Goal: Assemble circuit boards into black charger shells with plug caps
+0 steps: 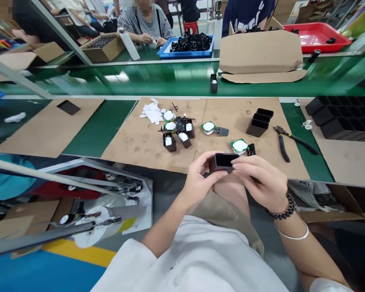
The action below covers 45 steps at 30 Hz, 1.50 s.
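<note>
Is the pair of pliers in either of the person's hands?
No, the pliers lie on the cardboard mat; both hands hold a small black housing.

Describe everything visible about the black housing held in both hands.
The housing is a small, dark, box-like shell, seemingly matte plastic, with a rectangular opening facing up toward the camera; its inside looks hollow. It is held level above the lap, just short of the cardboard mat. The left hand grips its left end with thumb and fingers; the right hand covers its right end, fingers laid along the near rim.

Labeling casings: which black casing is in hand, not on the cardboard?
The empty black casing held between left hand and right hand; the stacked casings rest on the cardboard mat.
</note>
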{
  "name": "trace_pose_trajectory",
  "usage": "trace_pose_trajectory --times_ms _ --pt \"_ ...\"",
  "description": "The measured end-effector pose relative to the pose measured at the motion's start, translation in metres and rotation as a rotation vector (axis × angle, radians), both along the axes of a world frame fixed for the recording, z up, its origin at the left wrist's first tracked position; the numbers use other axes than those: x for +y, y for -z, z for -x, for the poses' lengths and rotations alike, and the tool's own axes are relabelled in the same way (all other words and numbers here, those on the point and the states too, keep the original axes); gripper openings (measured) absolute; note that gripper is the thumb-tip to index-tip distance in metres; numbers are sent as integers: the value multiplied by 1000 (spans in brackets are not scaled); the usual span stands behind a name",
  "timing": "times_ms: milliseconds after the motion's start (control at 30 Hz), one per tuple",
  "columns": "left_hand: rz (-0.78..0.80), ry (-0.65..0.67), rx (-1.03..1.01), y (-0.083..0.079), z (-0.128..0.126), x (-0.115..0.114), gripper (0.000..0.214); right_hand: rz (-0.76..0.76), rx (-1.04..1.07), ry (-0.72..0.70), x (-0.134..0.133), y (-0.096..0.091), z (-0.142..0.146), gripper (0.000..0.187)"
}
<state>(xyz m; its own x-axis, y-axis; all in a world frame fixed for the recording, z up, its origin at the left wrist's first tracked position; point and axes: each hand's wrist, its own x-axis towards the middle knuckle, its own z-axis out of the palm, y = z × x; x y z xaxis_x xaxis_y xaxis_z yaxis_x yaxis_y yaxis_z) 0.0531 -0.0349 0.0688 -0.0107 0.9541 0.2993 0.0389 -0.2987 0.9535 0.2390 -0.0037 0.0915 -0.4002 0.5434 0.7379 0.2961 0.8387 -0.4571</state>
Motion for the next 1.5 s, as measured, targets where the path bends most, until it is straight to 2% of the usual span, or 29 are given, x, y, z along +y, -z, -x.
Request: trace_pose_trajectory --times_ms 100,200,233,300,400,500,600,700,933,1033,1167,1233,1300,1367,1500 --pt "88 -104 -150 3 -5 -3 45 155 288 167 -3 10 3 37" --pt "86 -134 -158 0 -7 -7 40 268 392 326 8 24 0 19" --pt "74 -131 -146 -1 -7 -8 37 294 383 375 14 30 -2 14" --pt "40 -139 -87 -5 -6 -10 32 316 289 464 26 42 -7 15" --pt "-50 -228 89 -3 -5 -12 27 312 4 538 40 61 -10 34" --pt "-186 -351 272 9 -3 -7 25 307 -189 616 47 75 -6 50" --pt "-249 -429 400 23 -1 1 25 340 -237 708 49 83 0 52" --pt "-269 -457 469 30 1 7 27 359 -248 712 51 87 -1 49" --pt "-370 -500 516 28 2 7 29 362 -206 677 51 86 -3 46" --pt "-247 -378 363 27 9 12 27 384 -174 675 50 84 -1 46" --pt "146 25 -8 35 28 37 41 455 -82 609 52 83 -4 49" --pt "258 137 -119 43 34 53 52 502 -49 516 56 81 -10 50" --pt "295 161 -133 47 35 68 57 530 -60 429 61 74 -18 48" --pt "308 199 -87 46 33 79 54 540 -104 376 65 62 -26 49" --pt "359 406 -8 36 28 90 44 528 -403 346 66 29 -41 57"
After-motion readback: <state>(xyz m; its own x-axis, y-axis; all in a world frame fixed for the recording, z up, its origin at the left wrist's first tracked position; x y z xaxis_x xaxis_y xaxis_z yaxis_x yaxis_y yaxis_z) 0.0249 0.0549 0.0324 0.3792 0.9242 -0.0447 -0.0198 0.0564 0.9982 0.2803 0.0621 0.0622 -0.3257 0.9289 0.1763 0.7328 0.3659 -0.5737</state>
